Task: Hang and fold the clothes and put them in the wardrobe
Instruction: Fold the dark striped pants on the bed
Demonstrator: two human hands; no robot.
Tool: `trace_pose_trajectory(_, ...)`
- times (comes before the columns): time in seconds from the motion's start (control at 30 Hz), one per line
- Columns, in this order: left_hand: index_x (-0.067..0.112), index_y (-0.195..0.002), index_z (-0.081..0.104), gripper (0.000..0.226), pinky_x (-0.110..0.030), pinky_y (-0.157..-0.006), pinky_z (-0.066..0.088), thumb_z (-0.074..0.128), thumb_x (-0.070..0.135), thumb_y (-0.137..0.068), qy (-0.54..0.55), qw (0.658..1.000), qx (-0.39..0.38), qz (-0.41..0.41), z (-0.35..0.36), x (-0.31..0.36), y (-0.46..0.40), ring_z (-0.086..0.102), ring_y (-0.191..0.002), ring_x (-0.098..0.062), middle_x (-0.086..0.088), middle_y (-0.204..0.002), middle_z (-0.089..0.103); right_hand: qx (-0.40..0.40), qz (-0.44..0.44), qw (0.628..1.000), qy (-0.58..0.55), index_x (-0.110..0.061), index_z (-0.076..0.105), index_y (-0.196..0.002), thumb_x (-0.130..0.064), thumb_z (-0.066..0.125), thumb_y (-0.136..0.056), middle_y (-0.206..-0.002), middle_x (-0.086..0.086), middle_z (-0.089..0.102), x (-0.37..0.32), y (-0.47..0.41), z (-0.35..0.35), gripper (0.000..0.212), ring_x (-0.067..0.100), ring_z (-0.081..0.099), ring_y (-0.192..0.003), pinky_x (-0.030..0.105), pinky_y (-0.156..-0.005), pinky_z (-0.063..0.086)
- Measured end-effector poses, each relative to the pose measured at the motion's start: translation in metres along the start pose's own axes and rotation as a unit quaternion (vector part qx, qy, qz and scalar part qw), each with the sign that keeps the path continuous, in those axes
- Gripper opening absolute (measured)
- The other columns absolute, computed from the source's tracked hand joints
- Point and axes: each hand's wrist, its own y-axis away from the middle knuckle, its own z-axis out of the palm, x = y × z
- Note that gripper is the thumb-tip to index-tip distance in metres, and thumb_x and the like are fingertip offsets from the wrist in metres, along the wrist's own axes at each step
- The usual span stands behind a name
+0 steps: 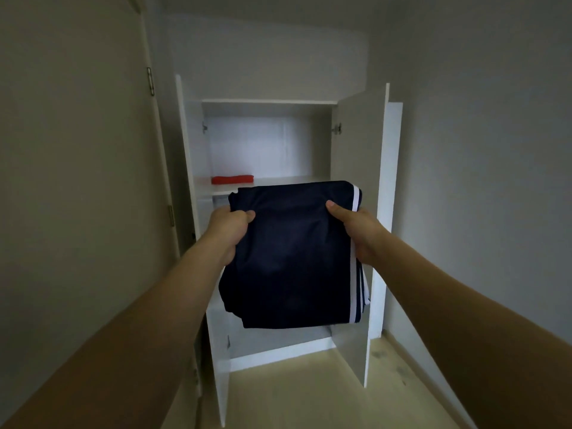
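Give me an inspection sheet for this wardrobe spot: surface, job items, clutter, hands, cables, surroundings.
Surface: white wardrobe shelf, its right part bare and lit.
Job's things: folded navy garment with white side stripes, held up in front of the open wardrobe; folded red garment lies on the shelf's left end.
Clutter: nothing seen.
Hands: left hand grips the navy garment's left edge, thumb on top; right hand grips its right edge, thumb on top.
Cables: nothing seen.
Surroundings: both wardrobe doors open; right door behind the garment; pale wooden floor; plain grey walls; dim room.
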Motion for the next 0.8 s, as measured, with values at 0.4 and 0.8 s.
trace_pose_trajectory(0.4,0.008,-0.091,0.062,0.008,-0.046,-0.087,0.056,0.056,0.003,-0.091,-0.059,0.998,0.024,-0.019,0.056,-0.061,-0.364,0.065,-0.098,-0.035,-0.018,-0.107,0.067,-0.013,0.019,0.999,-0.03,-0.005,0.061,-0.121,-0.031,0.076,-0.081,-0.109,0.014,0.071,0.073,-0.382,0.039,0.05,0.033,0.069,-0.097,0.049,-0.088,0.055)
trace_pose_trajectory(0.8,0.009,-0.094,0.051,0.008,-0.03,-0.057,0.049,0.058,0.005,-0.093,-0.09,0.995,0.042,-0.013,0.103,-0.053,-0.703,0.055,-0.078,-0.023,-0.008,-0.088,0.055,-0.023,0.033,0.999,-0.029,-0.007,0.064,-0.117,-0.028,0.071,-0.087,-0.108,0.01,0.07,0.073,-0.722,0.1,0.037,0.024,0.068,-0.091,0.035,-0.067,0.055)
